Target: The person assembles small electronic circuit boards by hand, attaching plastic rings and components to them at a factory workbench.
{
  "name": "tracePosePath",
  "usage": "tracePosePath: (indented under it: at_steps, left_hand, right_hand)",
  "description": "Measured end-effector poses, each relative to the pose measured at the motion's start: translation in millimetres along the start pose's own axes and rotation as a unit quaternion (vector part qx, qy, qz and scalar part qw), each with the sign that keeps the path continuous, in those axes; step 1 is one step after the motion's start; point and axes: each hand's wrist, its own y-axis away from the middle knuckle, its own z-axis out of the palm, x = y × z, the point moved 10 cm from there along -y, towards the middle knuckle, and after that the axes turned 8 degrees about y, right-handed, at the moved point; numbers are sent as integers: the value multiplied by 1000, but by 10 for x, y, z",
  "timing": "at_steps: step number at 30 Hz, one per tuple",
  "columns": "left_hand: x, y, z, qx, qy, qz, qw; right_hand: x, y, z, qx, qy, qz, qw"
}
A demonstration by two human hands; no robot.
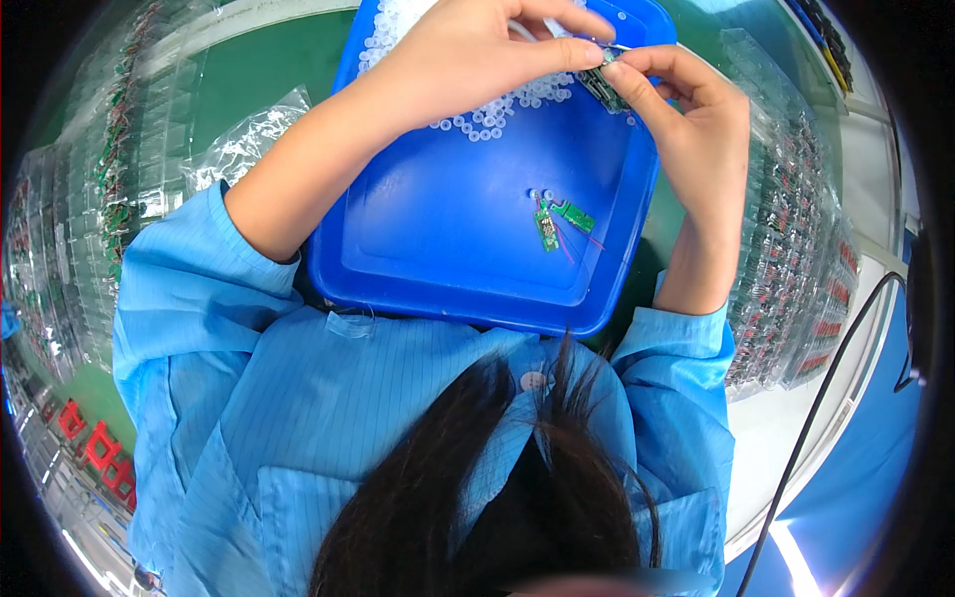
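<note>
Over the far right part of a blue plastic tray [477, 298] my two hands meet. My right hand [696, 99] is closed, pinching a green circuit board [603, 92] between thumb and fingers; whether it is one board or a small stack, I cannot tell. My left hand [477, 50] reaches in from the left, its thumb and a finger brought together at the board's upper end. What lies between those fingertips is too small to make out. White plastic washers [485, 123] are heaped beneath my left hand. Nearer to me lie two small green boards [546, 229] with thin wires and washers at their ends.
Clear plastic trays of wired boards stand in stacks at right [786, 239] and left [50, 259]. A crumpled clear bag [249, 139] lies left of the blue tray on the green table [269, 60]. A black cable [821, 383] hangs at the far right.
</note>
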Motion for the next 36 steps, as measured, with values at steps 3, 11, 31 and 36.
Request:
tracePosePath:
  at_steps: [3, 11, 31, 36]
  left_hand:
    - [329, 99, 71, -2, -303, 127, 944]
    - [264, 314, 472, -98, -512, 264, 811]
    - [282, 107, 123, 3, -311, 154, 938]
    - [-312, -67, -156, 23, 99, -84, 991]
  right_hand:
    - [-71, 88, 92, -79, 75, -20, 994]
    - [-161, 488, 535, -244, 162, -102, 951]
    - [317, -346, 49, 55, 341, -129, 929]
    - [271, -83, 224, -136, -335, 102, 927]
